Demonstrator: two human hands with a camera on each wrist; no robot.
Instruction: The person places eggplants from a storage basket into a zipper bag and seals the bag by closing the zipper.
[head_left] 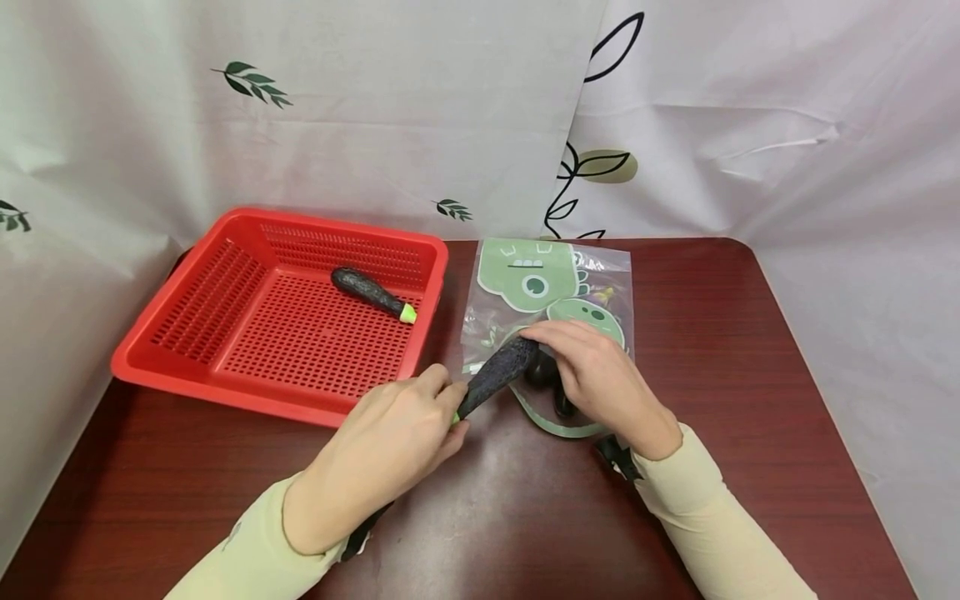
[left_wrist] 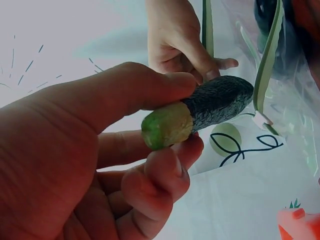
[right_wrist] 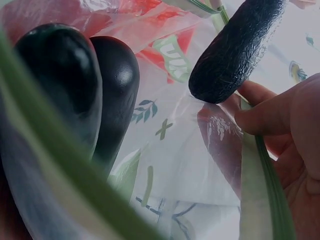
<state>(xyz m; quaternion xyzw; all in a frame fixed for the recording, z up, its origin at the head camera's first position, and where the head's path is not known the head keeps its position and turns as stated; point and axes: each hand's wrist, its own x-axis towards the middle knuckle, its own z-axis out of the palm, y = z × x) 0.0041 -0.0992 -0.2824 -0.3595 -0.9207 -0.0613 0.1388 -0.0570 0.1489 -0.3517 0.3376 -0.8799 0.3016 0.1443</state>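
Observation:
In my left hand (head_left: 382, 437) is a dark, wrinkled cucumber-like vegetable (head_left: 497, 375), gripped by its pale green end between thumb and fingers. Its dark end points at the mouth of a clear zip bag (head_left: 525, 279) with green cartoon prints. My right hand (head_left: 607, 379) pinches the bag's green-striped edge, thumb on one side and fingers on the other, as the right wrist view shows. The bag's mouth gapes. Inside lie two smooth, dark eggplants (right_wrist: 60, 85), side by side. The vegetable's tip overlaps the opening, close to my right thumb.
A red plastic basket (head_left: 277, 407) stands left of the bag, holding another dark vegetable (head_left: 367, 292) with a light green end. Everything rests on a dark reddish wooden table (head_left: 712, 333). A white curtain (head_left: 375, 125) with leaf prints hangs behind and at the sides.

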